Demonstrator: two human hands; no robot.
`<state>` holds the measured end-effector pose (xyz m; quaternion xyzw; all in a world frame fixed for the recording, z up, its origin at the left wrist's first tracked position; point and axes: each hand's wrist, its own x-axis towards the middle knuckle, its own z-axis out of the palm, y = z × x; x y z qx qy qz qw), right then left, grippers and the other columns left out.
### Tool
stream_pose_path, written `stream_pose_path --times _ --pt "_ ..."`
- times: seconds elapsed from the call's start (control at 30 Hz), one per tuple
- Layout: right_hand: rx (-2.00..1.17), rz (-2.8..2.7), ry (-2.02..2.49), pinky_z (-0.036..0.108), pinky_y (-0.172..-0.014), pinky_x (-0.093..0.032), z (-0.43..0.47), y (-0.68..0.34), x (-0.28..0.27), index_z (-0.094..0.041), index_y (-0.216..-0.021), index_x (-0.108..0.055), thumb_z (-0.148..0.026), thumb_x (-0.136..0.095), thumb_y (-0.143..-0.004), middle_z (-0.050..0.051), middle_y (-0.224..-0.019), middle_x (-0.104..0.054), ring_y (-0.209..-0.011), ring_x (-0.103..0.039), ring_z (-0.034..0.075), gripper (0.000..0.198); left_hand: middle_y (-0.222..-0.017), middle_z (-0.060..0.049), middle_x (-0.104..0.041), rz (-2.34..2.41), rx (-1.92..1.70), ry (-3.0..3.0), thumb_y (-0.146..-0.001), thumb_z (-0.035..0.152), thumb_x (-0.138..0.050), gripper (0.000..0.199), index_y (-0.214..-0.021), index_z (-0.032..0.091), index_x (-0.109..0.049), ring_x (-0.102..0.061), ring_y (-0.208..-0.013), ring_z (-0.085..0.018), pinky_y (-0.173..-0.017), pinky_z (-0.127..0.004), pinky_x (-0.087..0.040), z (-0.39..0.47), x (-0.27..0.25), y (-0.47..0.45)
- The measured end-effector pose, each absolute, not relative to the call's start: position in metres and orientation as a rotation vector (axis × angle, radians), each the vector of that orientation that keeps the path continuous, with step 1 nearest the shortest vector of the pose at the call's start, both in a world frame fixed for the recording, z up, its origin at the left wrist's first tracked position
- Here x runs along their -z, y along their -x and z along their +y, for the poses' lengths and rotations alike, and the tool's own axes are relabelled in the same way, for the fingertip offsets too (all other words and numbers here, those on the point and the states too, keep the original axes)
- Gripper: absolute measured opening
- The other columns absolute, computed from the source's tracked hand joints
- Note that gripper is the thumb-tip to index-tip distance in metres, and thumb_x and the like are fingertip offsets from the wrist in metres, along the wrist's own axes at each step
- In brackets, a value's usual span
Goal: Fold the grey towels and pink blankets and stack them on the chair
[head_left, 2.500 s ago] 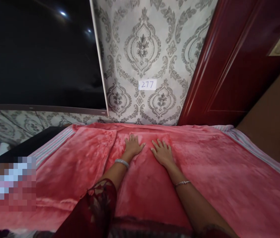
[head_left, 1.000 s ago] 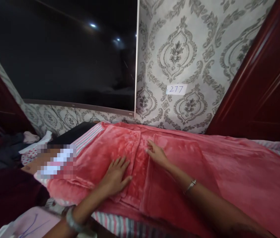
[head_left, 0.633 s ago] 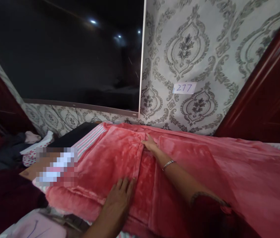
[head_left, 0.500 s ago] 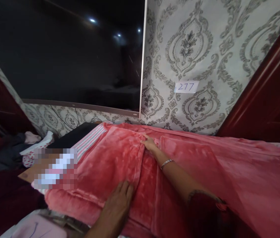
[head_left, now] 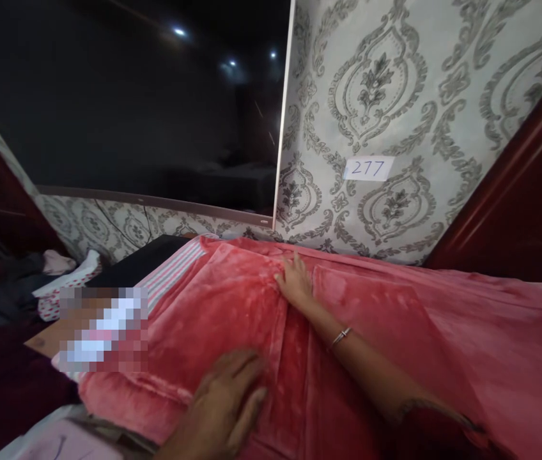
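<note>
A pink plush blanket (head_left: 208, 306) lies partly folded before me, its left panel turned over on itself and a striped band (head_left: 175, 268) showing along the far left edge. My right hand (head_left: 296, 284), with a bracelet on the wrist, rests on the far end of the folded panel's right edge, fingers stretched out. Closer to me, my left hand (head_left: 225, 399) is over the near part of the same panel. Its fingers look slightly blurred and the thumb stands apart. Neither hand grips the cloth.
A large dark television (head_left: 131, 108) hangs on the patterned wall behind the blanket. A paper marked 277 (head_left: 369, 168) is stuck beside it. Clothes (head_left: 7, 358) pile up at the left, with a pink box-like thing (head_left: 67, 441) at the near left.
My right hand has shifted slightly right and spread its fingers. My left hand's thumb now stands out from the fingers, and the hand sits a little nearer. The view has tilted slightly.
</note>
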<state>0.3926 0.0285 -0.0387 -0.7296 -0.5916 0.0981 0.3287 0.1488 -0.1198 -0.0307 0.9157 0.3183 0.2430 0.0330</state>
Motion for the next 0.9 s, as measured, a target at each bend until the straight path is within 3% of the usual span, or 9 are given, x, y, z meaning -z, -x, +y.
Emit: stream_pose_path --times 0.07,0.17,0.37,0.47,0.57,0.7,0.77,0.9 --pt "-0.153 -1.799 1.915 0.054 -0.122 -0.014 0.023 -0.380 0.037 -0.023 -0.158 -0.033 -0.044 -0.055 -0.093 0.012 -0.169 -0.011 -0.155 -0.011 0.034 0.072 -0.144 -0.010 -0.060 1.129 -0.738 -2.833 -0.092 0.027 -0.052 0.048 -0.140 0.028 -0.058 -0.054 -0.134 -0.031 -0.111 -0.054 -0.046 -0.113 0.032 -0.149" --pt "-0.226 -2.087 1.953 0.056 -0.121 -0.005 0.017 -0.367 0.045 -0.026 -0.160 -0.029 -0.058 -0.045 -0.097 0.013 -0.169 -0.013 -0.155 -0.007 0.036 0.072 -0.162 -0.012 -0.037 1.236 -0.432 -2.809 -0.086 0.034 -0.064 0.067 -0.150 0.032 -0.047 -0.027 -0.149 -0.045 -0.112 -0.075 -0.029 -0.106 0.050 -0.156" --pt "-0.246 -2.171 2.007 0.058 -0.120 -0.003 0.015 -0.366 0.061 -0.028 -0.160 -0.028 -0.065 -0.038 -0.098 0.014 -0.168 -0.013 -0.154 -0.008 0.038 0.073 -0.167 -0.009 -0.024 1.211 -0.270 -2.688 -0.088 0.037 -0.063 0.069 -0.153 0.036 -0.041 -0.012 -0.154 -0.042 -0.116 -0.076 -0.018 -0.112 0.059 -0.159" --pt "-0.265 -2.163 2.012 0.058 -0.120 -0.003 0.016 -0.367 0.058 -0.028 -0.160 -0.028 -0.065 -0.039 -0.097 0.013 -0.169 -0.013 -0.155 -0.007 0.037 0.074 -0.163 -0.007 -0.035 1.137 -0.270 -2.583 -0.088 0.040 -0.062 0.058 -0.145 0.035 -0.054 -0.025 -0.152 -0.038 -0.118 -0.067 -0.025 -0.107 0.043 -0.147" --pt "-0.350 -2.172 2.003 0.058 -0.120 -0.003 0.017 -0.366 0.050 -0.028 -0.160 -0.026 -0.066 -0.037 -0.097 0.013 -0.169 -0.011 -0.155 -0.003 0.036 0.074 -0.150 -0.011 -0.055 1.201 -0.515 -2.463 -0.094 0.044 -0.051 0.045 -0.131 0.026 -0.067 -0.047 -0.141 -0.031 -0.117 -0.053 -0.037 -0.082 0.021 -0.123" --pt "-0.399 -2.104 2.049 0.056 -0.121 -0.005 0.001 -0.358 0.036 -0.026 -0.161 -0.024 -0.062 -0.040 -0.098 0.015 -0.169 -0.012 -0.155 -0.004 0.036 0.074 -0.141 -0.018 -0.061 1.475 -0.934 -2.276 -0.084 0.047 -0.058 0.055 -0.126 0.013 -0.066 -0.052 -0.136 -0.035 -0.118 -0.051 -0.035 -0.023 -0.005 -0.079" --pt "-0.343 -2.118 1.984 0.055 -0.122 -0.004 -0.016 -0.352 0.033 -0.025 -0.161 -0.023 -0.062 -0.045 -0.096 0.015 -0.169 -0.009 -0.155 0.000 0.036 0.078 -0.130 -0.019 -0.068 1.568 -0.896 -2.004 -0.075 0.052 -0.069 0.065 -0.125 0.011 -0.065 -0.061 -0.123 -0.037 -0.110 -0.051 -0.044 0.004 -0.009 -0.063" --pt "-0.405 -2.252 1.803 0.054 -0.123 -0.004 -0.051 -0.342 0.041 -0.027 -0.161 -0.024 -0.065 -0.048 -0.094 0.013 -0.169 -0.002 -0.155 0.004 0.035 0.081 -0.096 -0.013 -0.078 1.413 -0.799 -1.521 -0.070 0.065 -0.072 0.069 -0.116 0.014 -0.068 -0.073 -0.088 -0.032 -0.087 -0.048 -0.057 0.027 -0.003 -0.059"
